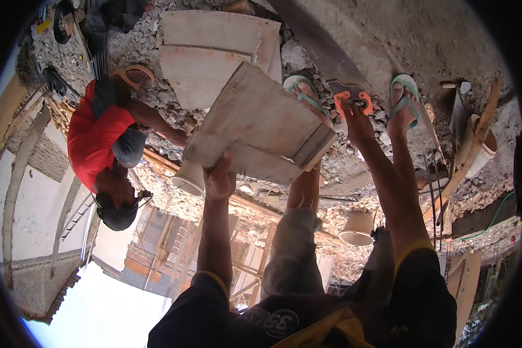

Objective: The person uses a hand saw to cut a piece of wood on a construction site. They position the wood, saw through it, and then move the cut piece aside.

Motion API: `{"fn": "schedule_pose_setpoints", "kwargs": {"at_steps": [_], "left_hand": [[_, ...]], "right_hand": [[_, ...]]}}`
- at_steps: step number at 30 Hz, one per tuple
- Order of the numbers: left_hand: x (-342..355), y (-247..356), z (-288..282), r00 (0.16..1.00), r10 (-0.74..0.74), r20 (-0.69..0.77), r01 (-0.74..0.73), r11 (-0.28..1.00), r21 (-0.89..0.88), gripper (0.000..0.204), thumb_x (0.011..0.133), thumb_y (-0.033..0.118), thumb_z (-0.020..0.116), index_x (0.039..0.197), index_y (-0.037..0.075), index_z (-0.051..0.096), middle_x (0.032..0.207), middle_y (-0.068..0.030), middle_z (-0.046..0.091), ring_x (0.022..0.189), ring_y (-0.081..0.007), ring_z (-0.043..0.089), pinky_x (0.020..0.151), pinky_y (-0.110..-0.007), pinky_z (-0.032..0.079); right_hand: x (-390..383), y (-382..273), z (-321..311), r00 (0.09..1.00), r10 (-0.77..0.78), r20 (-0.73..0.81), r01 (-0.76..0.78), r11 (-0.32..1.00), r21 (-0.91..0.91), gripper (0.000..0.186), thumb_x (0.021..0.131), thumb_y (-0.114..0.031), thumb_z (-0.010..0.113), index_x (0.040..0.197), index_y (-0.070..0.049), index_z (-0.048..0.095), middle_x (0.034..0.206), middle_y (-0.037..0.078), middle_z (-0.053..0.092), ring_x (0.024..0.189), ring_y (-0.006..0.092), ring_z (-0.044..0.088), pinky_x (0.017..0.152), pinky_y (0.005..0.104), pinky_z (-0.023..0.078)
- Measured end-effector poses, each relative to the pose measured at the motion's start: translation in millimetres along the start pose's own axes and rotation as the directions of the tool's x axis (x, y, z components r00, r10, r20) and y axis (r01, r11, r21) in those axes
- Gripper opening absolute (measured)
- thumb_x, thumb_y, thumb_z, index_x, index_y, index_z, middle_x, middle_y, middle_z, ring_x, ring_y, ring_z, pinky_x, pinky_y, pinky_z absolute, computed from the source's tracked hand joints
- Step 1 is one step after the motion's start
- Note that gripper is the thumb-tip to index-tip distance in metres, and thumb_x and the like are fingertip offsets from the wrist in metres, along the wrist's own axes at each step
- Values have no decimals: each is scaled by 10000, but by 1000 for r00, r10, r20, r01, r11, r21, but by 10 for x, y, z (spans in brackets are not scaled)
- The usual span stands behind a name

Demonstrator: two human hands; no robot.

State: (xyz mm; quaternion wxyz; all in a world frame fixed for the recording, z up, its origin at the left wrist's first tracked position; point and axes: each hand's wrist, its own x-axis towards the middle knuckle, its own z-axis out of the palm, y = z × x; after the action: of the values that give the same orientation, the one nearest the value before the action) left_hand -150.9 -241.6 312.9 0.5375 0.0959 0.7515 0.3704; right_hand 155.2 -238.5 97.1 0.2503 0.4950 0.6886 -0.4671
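Note:
My left hand (218,175) grips the lower edge of a grey, weathered board (252,124) with a jagged edge, held above the rubble between me and the ground. My right hand (358,124) reaches to the orange handle (339,91) of a handsaw, its fingertips touching the handle; I cannot tell whether they close round it. The saw's wide dark blade (313,40) runs up and to the left from the handle. More flat board pieces (220,29) lie at the top of the view. My sandalled feet (403,98) stand either side of the saw's handle.
At left a person in a red shirt (98,139) bends low, a hand near the rubble (127,52). A rough wooden plank (475,139) and a pale container (481,151) lie at right, near thin rods (432,185). A bucket (356,229) stands behind me.

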Motion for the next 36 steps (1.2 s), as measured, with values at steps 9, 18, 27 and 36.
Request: {"fn": "schedule_pose_setpoints", "kwargs": {"at_steps": [9,18,27,36], "left_hand": [[-375,354,537,986,-56,156,73,992,-105,411,858,102,686,1242,8,574,1174,-51,617,1079,-167,557,949,-338,437],[-1061,1974,1000,967,142,213,-153,987,39,395,817,112,742,1171,-22,627,1060,-95,698,950,-173,659,812,-333,539],[-1691,3288,1500,779,581,-238,-473,792,387,276,820,133,687,1047,-24,689,829,-134,737,776,-219,718,700,-361,549],[-1857,4246,721,696,353,626,-331,930,-157,422,737,13,758,1141,7,636,1037,-87,698,971,-197,667,856,-337,520]], "right_hand": [[-609,-346,-1699,877,-480,15,153,308,939,619,779,-274,807,1296,-15,589,1162,113,684,1073,209,651,934,335,505],[-1983,-1463,-3425,983,-73,-168,184,379,907,416,748,-165,841,1081,39,696,998,111,733,907,171,686,811,330,552],[-3238,-2614,-4203,524,48,-850,533,760,371,264,842,-122,693,1087,-27,665,965,185,690,862,371,692,744,371,550],[-3902,-2410,-4940,787,-157,-597,616,263,742,445,736,-93,837,1136,5,667,1066,65,708,956,162,646,884,320,516]]}}
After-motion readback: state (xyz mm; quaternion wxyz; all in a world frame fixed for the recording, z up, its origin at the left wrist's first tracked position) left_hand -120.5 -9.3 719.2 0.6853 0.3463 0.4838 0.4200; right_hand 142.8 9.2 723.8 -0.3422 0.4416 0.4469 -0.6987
